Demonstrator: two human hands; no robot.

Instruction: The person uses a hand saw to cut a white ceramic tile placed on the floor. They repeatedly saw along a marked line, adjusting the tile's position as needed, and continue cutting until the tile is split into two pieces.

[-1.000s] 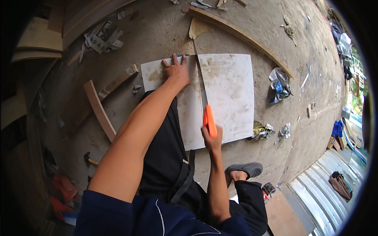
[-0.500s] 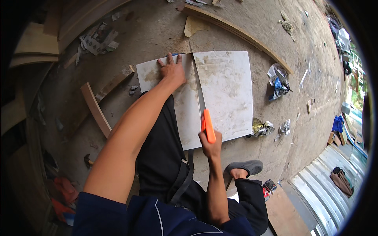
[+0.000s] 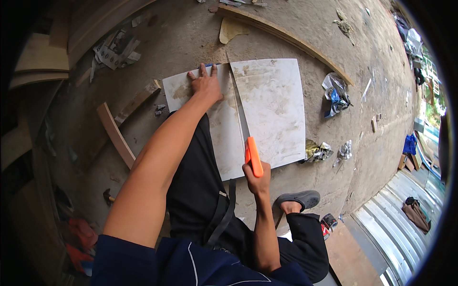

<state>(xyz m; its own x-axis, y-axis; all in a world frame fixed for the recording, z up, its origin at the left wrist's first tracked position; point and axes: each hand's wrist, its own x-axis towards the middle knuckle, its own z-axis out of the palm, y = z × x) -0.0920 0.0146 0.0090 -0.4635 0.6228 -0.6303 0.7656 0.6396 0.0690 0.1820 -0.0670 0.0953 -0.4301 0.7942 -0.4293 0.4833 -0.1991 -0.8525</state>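
A white board (image 3: 274,114) with brown smudges lies in front of me, its left part close to my bent leg. My left hand (image 3: 207,89) presses flat near the board's far left edge, fingers spread. A bit of something blue shows beside its fingertips. My right hand (image 3: 258,180) is wrapped round the orange handle of a handsaw (image 3: 255,157) over the near part of the board. The saw's long grey blade runs away from me along a line through the board, and its tip reaches past the far edge.
Wooden strips (image 3: 305,46) lie beyond the board, with a thin plank (image 3: 116,136) and a wood piece (image 3: 138,101) to its left. Crumpled plastic (image 3: 338,97) litters the right. A hammer (image 3: 108,196) rests at lower left; corrugated metal sheet (image 3: 389,214) lies at lower right.
My right hand has drawn the saw slightly back toward me along the cut line. My left hand stays pressed on the board, and the whole view has shifted a little.
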